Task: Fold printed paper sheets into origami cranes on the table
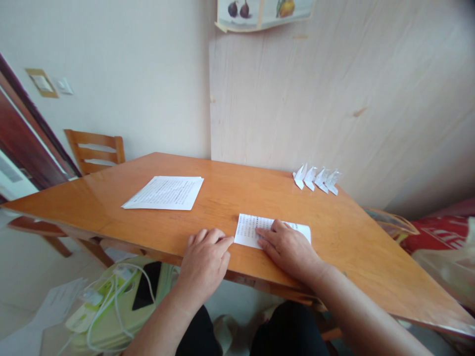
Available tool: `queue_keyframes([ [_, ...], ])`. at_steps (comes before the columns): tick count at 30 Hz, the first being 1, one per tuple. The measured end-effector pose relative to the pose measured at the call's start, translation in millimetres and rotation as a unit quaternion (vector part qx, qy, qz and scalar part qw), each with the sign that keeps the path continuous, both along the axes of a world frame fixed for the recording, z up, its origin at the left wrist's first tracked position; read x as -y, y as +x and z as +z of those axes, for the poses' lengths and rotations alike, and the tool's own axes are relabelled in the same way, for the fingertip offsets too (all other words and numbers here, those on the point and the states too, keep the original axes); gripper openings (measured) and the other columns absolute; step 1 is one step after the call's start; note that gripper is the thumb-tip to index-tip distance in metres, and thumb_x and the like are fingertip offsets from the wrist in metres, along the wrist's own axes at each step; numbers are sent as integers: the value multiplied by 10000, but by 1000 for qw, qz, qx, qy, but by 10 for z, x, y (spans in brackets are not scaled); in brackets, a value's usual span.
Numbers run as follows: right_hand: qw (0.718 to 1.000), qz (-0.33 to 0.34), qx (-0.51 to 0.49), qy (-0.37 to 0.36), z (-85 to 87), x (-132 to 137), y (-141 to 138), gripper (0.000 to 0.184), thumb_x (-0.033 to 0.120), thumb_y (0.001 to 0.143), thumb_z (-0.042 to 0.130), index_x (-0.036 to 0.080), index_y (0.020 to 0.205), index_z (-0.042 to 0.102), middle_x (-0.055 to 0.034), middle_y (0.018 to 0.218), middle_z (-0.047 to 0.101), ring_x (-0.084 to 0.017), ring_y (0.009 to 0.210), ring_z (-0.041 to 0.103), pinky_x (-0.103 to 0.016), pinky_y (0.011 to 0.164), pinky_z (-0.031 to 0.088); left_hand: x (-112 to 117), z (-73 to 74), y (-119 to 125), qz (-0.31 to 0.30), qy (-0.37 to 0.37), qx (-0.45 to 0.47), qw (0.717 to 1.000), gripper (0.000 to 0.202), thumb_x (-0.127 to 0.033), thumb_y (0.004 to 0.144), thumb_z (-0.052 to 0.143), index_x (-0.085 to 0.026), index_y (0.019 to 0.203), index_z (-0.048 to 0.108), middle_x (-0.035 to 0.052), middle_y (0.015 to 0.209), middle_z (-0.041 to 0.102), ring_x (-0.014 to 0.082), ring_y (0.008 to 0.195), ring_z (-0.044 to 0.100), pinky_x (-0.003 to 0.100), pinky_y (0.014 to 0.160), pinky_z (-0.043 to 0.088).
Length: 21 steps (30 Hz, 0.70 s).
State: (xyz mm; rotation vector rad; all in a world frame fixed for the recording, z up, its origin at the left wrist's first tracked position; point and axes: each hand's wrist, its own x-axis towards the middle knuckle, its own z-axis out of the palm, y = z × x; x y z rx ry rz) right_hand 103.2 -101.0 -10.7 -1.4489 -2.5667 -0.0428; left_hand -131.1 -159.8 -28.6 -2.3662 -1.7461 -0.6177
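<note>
A printed sheet of paper (248,231), folded into a narrow rectangle, lies near the table's front edge. My right hand (287,247) rests flat on it with the fingers stretched leftward, covering its middle. The sheet's right end curves up slightly, like a fold. My left hand (208,254) is at the front edge of the table, just left of the sheet, fingers loosely bent and apart. One of its fingertips comes up to the sheet's left corner; whether it touches the paper is hard to tell.
A stack of printed sheets (166,193) lies on the wooden table (222,183) at left. Several folded white paper pieces (315,179) stand in a row at the back right. Below left are a power strip with cables (107,296) and a dark phone-like object (147,286). A chair (96,151) stands beyond.
</note>
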Motion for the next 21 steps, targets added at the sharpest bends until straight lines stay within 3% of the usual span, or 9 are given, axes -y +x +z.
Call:
queue_keyframes([
  [21, 1000, -12, 7, -26, 46, -5, -49, 418, 471, 1014, 387, 304, 1286, 657, -101, 1062, 621, -234, 909, 643, -323, 795, 446, -61, -25, -37, -6, -4, 49, 999, 353, -120, 897, 472, -264, 1142, 682, 39, 1073, 638, 248, 1003, 541, 418, 887, 414],
])
